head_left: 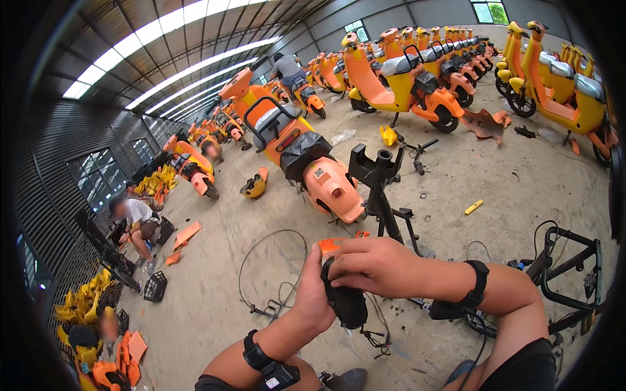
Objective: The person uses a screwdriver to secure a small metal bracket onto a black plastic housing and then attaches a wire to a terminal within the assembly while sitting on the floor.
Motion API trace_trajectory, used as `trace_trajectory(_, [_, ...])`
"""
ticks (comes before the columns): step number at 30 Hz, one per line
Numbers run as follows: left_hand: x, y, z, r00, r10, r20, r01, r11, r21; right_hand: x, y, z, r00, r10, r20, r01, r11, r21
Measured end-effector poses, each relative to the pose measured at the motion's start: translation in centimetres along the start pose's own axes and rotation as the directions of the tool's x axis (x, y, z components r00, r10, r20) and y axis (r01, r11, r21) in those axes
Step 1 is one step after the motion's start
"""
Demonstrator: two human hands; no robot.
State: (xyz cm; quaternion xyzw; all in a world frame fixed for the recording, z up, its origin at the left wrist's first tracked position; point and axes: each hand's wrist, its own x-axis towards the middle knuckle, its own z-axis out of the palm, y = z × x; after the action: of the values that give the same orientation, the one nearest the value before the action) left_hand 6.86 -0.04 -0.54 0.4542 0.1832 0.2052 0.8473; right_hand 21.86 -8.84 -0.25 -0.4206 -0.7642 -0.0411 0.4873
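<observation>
Both hands are on a black, rounded scooter part (349, 305) held up in front of me. My left hand (312, 298) grips it from the left side, thumb pointing up. Across its top and right side lies my right hand (372, 262), fingers bent onto its edge. A bright orange piece (330, 245) shows just above the black part; whether the two are joined I cannot tell. Behind my hands stands a bare black scooter frame (379, 189) with an open tube at its top. Thin cables (376, 337) hang or lie below the part.
An orange scooter (336, 187) stands just ahead, with rows of scooters (404, 85) beyond. Another black frame (567, 260) lies at right. A yellow tool (474, 206) and a looped cable (242, 260) are on the floor. At left a person (138, 225) crouches by piled panels (88, 300).
</observation>
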Motion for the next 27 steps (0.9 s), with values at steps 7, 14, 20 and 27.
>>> trace_trajectory(7, [0.0, -0.2, -0.1, 1.0, -0.001, -0.016, 0.003, 0.994, 0.106, -0.1, -0.3, 0.1, 1.0, -0.002, 0.001, 0.002, 0.997, -0.078])
trace_trajectory(14, [0.5, -0.5, -0.7, 0.999, -0.03, -0.015, 0.032, 0.983, 0.18, -0.3, -1.0, -0.3, 0.999, 0.032, -0.007, -0.033, 0.985, -0.171])
trace_trajectory(20, [0.5, -0.4, -1.3, 0.997, -0.075, 0.027, 0.063, 0.95, 0.307, -0.5, -1.4, -0.5, 0.992, 0.117, 0.049, -0.104, 0.971, -0.217])
trace_trajectory(27, [0.2, -0.6, -0.9, 0.995, -0.075, 0.068, 0.038, 0.902, 0.431, -0.7, -1.7, -1.1, 0.981, 0.175, 0.084, -0.165, 0.98, -0.111])
